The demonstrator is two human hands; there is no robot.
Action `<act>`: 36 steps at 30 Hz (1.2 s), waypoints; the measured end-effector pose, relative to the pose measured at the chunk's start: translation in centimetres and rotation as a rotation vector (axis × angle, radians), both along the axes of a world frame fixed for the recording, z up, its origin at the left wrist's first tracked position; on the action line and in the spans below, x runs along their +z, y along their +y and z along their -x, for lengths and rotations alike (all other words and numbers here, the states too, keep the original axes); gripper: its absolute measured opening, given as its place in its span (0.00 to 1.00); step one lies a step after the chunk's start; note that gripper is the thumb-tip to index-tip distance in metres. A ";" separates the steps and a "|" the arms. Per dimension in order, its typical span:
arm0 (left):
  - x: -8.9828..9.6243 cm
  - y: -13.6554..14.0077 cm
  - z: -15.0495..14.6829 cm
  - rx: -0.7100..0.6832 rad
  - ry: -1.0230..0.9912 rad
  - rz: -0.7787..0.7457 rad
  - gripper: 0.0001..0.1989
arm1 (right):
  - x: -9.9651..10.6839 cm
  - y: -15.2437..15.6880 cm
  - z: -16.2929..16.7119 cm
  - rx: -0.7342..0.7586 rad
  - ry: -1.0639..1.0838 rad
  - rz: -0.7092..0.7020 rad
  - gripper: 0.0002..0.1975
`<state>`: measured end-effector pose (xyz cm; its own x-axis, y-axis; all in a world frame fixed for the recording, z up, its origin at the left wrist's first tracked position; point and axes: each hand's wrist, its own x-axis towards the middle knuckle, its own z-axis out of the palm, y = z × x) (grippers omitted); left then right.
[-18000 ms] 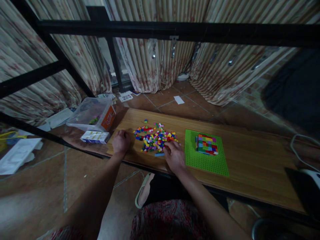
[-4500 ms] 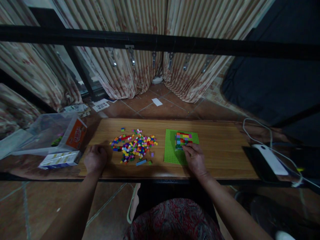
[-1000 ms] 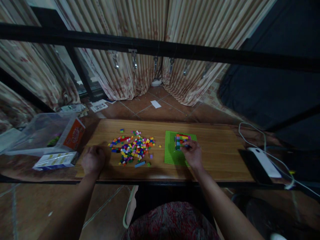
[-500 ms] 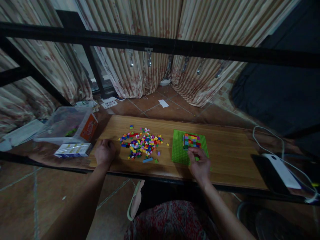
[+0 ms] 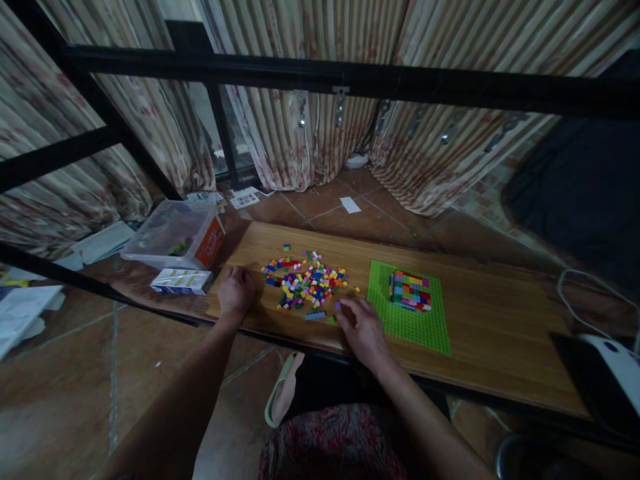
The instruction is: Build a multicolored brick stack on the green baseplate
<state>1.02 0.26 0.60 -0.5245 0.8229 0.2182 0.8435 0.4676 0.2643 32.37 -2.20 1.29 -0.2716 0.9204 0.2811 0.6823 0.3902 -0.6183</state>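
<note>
On the wooden board lies a loose heap of small multicoloured toy bricks (image 5: 313,283). My left hand (image 5: 237,291) rests curled at the board's left end, left of the heap; the inside of its fingers is hidden. My right hand (image 5: 363,327) is between the heap and the green baseplate (image 5: 407,330), its fingers apart and their tips close to a small purple brick (image 5: 338,305). Whether they touch it I cannot tell. A block of colourful bricks (image 5: 411,291) stands on the baseplate. A long blue brick (image 5: 315,315) lies at the heap's near edge.
A clear plastic box (image 5: 165,233) with an orange label and a white-and-blue carton (image 5: 182,281) are at the left. A white device (image 5: 613,360) with a cable lies at the right. A black metal bar (image 5: 320,75) crosses beyond the wooden board (image 5: 490,320).
My right hand has moved left, off the brick block on the baseplate, to the heap's right edge, and its fingers have opened. My left hand stays curled. The view has shifted left.
</note>
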 end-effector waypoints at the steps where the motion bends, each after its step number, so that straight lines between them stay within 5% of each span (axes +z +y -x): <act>1: 0.0 0.0 0.0 -0.003 0.001 -0.001 0.13 | -0.2 0.3 0.2 0.015 -0.022 -0.006 0.13; 9: 0.3 -0.1 0.0 -0.011 -0.014 0.001 0.13 | -0.9 1.0 0.4 0.015 -0.055 -0.013 0.11; 18: 0.4 0.0 0.1 0.004 -0.025 0.012 0.14 | 1.4 0.5 -2.9 -0.108 0.193 0.044 0.14; 28: 0.4 0.1 0.2 0.002 -0.008 0.017 0.15 | 2.2 4.1 -10.0 -0.163 -0.165 -0.144 0.16; 36: 0.4 0.1 0.3 -0.011 0.002 0.005 0.14 | 2.2 4.6 -10.4 -0.115 -0.315 -0.202 0.09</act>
<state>0.72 0.35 1.04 -0.5148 0.8298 0.2155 0.8493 0.4594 0.2601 42.80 2.44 3.46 -0.2719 0.8846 0.3788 0.8725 0.3927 -0.2906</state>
